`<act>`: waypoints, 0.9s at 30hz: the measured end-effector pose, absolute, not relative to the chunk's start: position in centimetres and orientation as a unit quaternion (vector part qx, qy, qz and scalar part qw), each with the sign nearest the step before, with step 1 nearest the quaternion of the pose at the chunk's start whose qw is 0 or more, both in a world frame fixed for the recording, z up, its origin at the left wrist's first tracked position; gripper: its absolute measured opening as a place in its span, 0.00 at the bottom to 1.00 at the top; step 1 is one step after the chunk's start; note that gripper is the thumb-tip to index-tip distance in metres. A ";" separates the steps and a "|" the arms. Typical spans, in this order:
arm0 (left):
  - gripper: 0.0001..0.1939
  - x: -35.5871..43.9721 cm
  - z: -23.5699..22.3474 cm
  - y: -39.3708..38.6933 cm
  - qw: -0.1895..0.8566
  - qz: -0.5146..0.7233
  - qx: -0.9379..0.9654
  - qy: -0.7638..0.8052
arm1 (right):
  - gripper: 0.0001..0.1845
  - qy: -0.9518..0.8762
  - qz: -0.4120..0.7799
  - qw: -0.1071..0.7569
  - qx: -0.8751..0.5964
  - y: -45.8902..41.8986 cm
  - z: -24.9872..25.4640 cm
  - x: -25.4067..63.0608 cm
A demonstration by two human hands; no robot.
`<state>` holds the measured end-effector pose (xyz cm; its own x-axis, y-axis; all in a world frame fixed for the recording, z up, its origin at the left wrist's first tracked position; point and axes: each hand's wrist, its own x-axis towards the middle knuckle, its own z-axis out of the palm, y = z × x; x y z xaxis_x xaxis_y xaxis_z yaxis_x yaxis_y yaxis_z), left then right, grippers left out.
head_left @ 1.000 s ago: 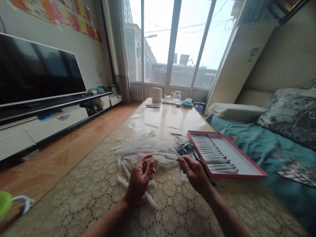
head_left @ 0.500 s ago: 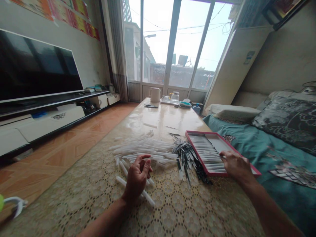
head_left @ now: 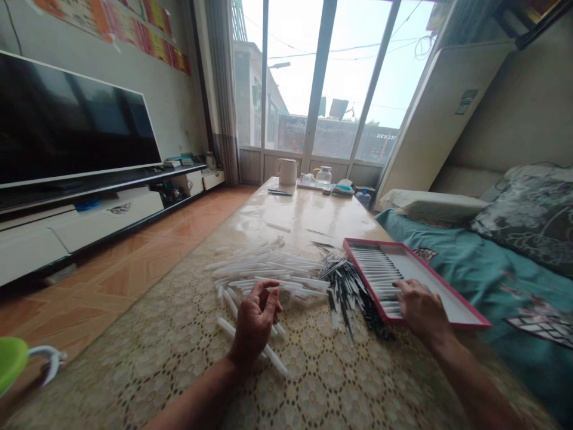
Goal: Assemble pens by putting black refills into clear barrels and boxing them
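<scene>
My left hand (head_left: 256, 319) hovers loosely curled over the near side of a pile of translucent white tubes (head_left: 268, 263). A gap shows between its thumb and index finger, and nothing is visible in them. My right hand (head_left: 423, 307) is over a pink-edged shallow box (head_left: 465, 307), fingers stretched and holding nothing I can see. Its fingertips touch or nearly touch the dark ends of a row of slim white pen-like sticks (head_left: 371, 263) lying side by side in the box. Between the hands lies a heap of thin black-and-grey sticks (head_left: 342, 278).
Small black pieces (head_left: 376, 322) lie beside the box's near left corner. A beige jug (head_left: 287, 172), a glass pot (head_left: 323, 175) and a tissue pack (head_left: 344, 188) stand at the table's far end. A sofa with teal cover (head_left: 505, 286) borders the right side.
My right hand has let go of a thin stick, which now lies in the box's row, and its fingers have straightened. My left hand stays over the tubes. The view has turned slightly left.
</scene>
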<state>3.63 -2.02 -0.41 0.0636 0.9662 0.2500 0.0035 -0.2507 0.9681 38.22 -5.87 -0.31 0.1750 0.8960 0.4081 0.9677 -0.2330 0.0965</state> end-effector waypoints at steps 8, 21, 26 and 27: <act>0.14 3.3 -0.2 -1.4 0.477 0.560 0.512 0.444 | 0.09 -0.722 0.000 0.248 -0.646 -3.8 -0.5 27.9; 0.14 3.8 -0.7 -2.0 0.515 0.512 0.543 0.421 | 0.04 -0.712 -0.002 0.263 -0.651 -2.8 -1.8 25.5; 0.15 4.2 -0.5 -2.4 0.565 0.476 0.547 0.394 | 0.06 -0.699 0.064 0.352 -0.619 -3.6 -0.6 26.2; 0.16 4.3 -0.4 -2.4 0.584 0.469 0.542 0.381 | 0.07 -0.692 0.082 0.371 -0.614 -3.8 -0.3 26.2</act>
